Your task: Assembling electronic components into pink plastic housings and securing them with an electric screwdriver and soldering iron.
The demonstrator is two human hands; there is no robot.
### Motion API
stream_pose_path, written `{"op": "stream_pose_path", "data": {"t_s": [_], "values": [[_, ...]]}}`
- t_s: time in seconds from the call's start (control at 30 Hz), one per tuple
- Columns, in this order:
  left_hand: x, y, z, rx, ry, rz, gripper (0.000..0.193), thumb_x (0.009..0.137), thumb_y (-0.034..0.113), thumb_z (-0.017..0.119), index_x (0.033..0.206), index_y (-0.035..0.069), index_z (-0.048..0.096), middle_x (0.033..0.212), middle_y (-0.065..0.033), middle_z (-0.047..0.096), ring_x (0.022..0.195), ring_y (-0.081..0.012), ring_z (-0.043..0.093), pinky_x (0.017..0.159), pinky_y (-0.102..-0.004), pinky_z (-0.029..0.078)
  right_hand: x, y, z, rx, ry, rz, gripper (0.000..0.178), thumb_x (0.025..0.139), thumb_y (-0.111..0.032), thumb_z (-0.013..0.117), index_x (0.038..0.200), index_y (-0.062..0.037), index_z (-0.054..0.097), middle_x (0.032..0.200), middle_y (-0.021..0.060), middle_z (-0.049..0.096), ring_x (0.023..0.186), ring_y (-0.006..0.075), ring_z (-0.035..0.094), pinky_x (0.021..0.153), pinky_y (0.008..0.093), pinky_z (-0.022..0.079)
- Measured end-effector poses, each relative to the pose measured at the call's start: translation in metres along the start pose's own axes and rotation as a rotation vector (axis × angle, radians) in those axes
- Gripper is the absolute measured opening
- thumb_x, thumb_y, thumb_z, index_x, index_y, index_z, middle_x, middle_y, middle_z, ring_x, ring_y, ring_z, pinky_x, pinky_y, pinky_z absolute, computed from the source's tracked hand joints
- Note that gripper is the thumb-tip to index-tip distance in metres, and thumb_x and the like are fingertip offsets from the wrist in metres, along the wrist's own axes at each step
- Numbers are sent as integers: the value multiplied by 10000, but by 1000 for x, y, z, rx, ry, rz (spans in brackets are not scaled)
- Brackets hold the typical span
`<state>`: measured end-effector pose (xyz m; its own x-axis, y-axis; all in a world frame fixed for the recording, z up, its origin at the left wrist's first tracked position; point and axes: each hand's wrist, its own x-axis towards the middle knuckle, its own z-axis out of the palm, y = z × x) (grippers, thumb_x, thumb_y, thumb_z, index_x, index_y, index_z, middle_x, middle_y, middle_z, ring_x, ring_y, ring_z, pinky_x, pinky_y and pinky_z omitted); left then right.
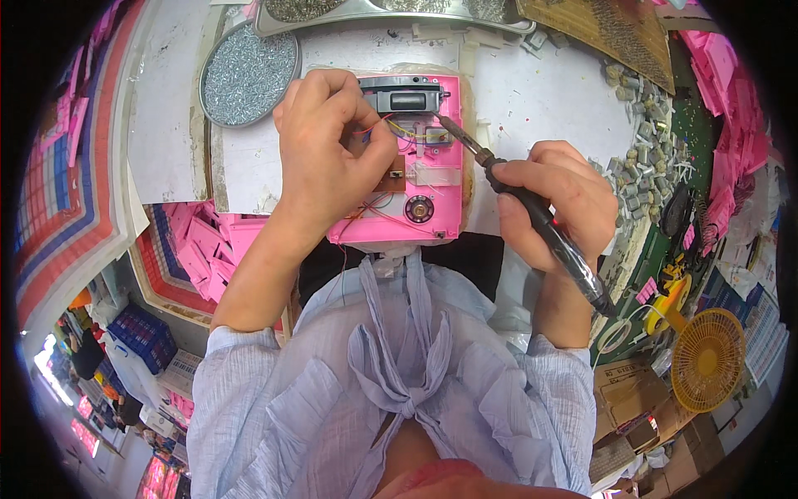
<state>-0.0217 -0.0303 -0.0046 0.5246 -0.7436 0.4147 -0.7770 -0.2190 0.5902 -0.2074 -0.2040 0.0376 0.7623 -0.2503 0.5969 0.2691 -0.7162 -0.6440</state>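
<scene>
A pink plastic casing (453, 195) lies open on the bench in front of me. Inside it are a black slotted part (407, 101), a small brown circuit board (389, 181), a round speaker-like part (419, 209) and thin coloured wires. My left hand (328, 154) is over the casing's left side, thumb and forefinger pinched on a thin red wire (371, 129). In my right hand (565, 200) is a black-handled soldering iron (532, 212), slanting up and left. Its tip is at the lower right edge of the black part; whether it touches is too small to tell.
A round dish of small silvery screws (252, 73) stands at the far left. Across the back lies a metal tray (391, 20) of small parts, beside brown cardboard (607, 37). Small motor-like metal pieces (640, 179) are heaped at right, near a yellow fan (706, 358).
</scene>
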Motion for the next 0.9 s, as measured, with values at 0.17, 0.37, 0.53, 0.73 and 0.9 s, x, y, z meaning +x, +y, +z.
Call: {"op": "stream_pose_path", "data": {"t_s": [0.17,0.37,0.53,0.73,0.9], "values": [[-5,9,-8,-2,30,-31,221,663,100,787,840,108,656,1024,-56,595,972,-271,570,881,-410,385,-1,-1,-3,-12,-3,-1,265,702,-26,782,961,-18,725,675,64,648,507,211,523,523,329,439],[-8,21,-15,139,-75,205,297,722,199,802,1015,187,755,1230,-47,614,1119,-294,528,955,-455,356,-1,-3,-8,10,56,16,255,708,-4,757,959,15,716,656,80,633,520,217,550,536,335,462],[-17,26,-21,288,-222,235,351,761,270,813,1107,214,791,1428,-59,573,1237,-306,464,1066,-459,297,-4,-3,-14,4,65,9,262,707,2,748,966,24,716,648,88,624,525,231,555,538,338,466],[-27,16,-23,280,-261,207,392,755,358,815,1120,220,787,1497,-56,547,1302,-316,455,1113,-524,230,-15,-6,-22,-23,-21,124,257,765,-66,759,975,67,696,753,156,658,662,282,608,617,349,486],[-22,11,-21,173,-154,192,330,729,284,842,1034,181,769,1408,-89,576,1269,-337,472,1073,-520,274,-11,1,-17,-9,57,26,261,707,7,743,966,24,713,657,88,634,525,232,559,528,333,458]]}}
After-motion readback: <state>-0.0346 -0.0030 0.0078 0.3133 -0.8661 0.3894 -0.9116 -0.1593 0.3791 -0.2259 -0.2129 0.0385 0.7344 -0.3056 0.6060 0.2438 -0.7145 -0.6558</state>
